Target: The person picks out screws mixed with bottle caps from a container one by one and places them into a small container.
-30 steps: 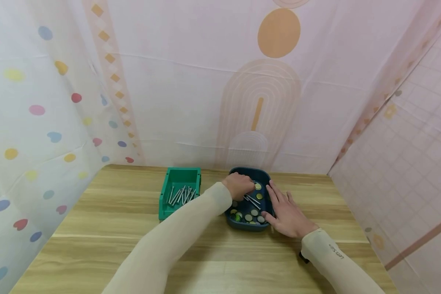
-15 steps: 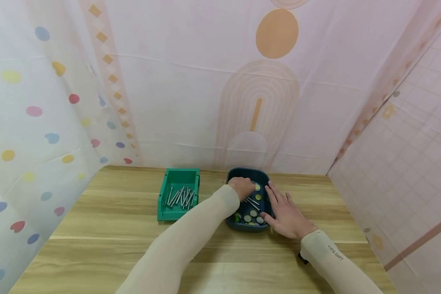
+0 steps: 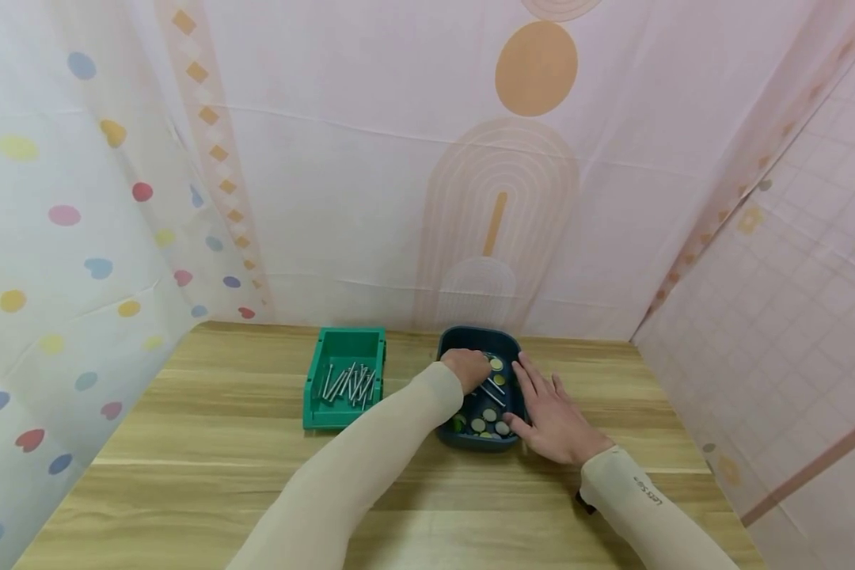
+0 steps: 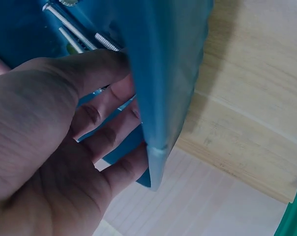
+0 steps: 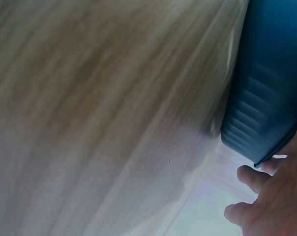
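A dark blue tub [image 3: 479, 445] holds several long metal screws [image 3: 495, 393] and round coin-like discs [image 3: 478, 425], with a green piece among them. My left hand [image 3: 468, 370] reaches down into it from the left. In the left wrist view, bent fingers [image 4: 106, 140] and the thumb are close behind the tub wall [image 4: 163, 73], which hides their tips; threaded screws [image 4: 72, 24] lie just beyond the thumb. I cannot tell whether these fingers pinch a screw. My right hand [image 3: 557, 419] rests with spread fingers on the tub's right rim, touching its outer side [image 5: 259, 103].
To the left of the tub stands a green bin [image 3: 349, 342] holding several screws [image 3: 349, 385]. Both containers are toward the back of the wood-grain table [image 3: 185, 475]. Patterned cloth [image 3: 370, 198] hangs behind and along both sides.
My left hand and forearm have shifted slightly right and toward me inside the tub, and the screws beside the fingers have moved a little. My right hand stays at the rim.
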Demonstrator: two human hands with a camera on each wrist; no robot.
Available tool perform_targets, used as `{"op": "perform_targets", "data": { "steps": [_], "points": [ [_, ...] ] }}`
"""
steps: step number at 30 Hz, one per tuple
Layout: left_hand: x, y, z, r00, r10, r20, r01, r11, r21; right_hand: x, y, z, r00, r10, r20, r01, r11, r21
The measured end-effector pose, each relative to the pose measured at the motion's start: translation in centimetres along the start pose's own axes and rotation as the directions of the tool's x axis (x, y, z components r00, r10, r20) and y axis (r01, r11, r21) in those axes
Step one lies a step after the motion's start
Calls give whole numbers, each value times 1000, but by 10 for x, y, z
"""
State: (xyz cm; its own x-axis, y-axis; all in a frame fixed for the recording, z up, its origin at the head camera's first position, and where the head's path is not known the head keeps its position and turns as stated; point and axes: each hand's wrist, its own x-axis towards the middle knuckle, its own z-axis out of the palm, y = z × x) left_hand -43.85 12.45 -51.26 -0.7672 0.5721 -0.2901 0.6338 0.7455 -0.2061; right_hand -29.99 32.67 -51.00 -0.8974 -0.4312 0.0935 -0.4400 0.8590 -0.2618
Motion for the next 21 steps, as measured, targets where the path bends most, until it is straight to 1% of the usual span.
{"op": "perform_targets", "data": {
  "steps": [3,6,9,12,14,15,16,17,20,21],
  "points": [
    [-5,1,-3,1000,2,-21,-2,1000,13,0,0,0,1000,-1,-4,1,1000,6],
    [-10,2,-5,998,13,-57,-11,1000,21,0,0,-1,1000,1,-4,-1,1000,9],
    [-8,2,-2,996,40,-80,-37,999,38,-1,1,-2,1000,4,-3,-4,1000,8],
    [-3,0,5,990,82,-118,-76,996,53,-1,1,-3,1000,7,-5,-7,1000,10],
    [-4,-2,7,985,102,-142,-96,994,49,0,1,-2,1000,6,-11,-6,1000,10],
    [-6,-2,8,980,109,-167,-103,994,44,0,0,-1,1000,5,-13,-5,1000,10],
    [-12,-2,7,977,109,-185,-103,994,43,0,0,-1,1000,4,-15,-4,1000,10],
    [-22,0,1,976,105,-190,-100,994,37,1,0,-1,1000,2,-15,-1,1000,8],
    [-58,5,-21,974,83,-210,-85,996,-2,3,0,-1,1000,-5,-15,5,1000,5],
    [-72,7,-30,974,77,-212,-81,997,-12,3,1,-1,1000,-5,-16,5,1000,5]
  ]
}}
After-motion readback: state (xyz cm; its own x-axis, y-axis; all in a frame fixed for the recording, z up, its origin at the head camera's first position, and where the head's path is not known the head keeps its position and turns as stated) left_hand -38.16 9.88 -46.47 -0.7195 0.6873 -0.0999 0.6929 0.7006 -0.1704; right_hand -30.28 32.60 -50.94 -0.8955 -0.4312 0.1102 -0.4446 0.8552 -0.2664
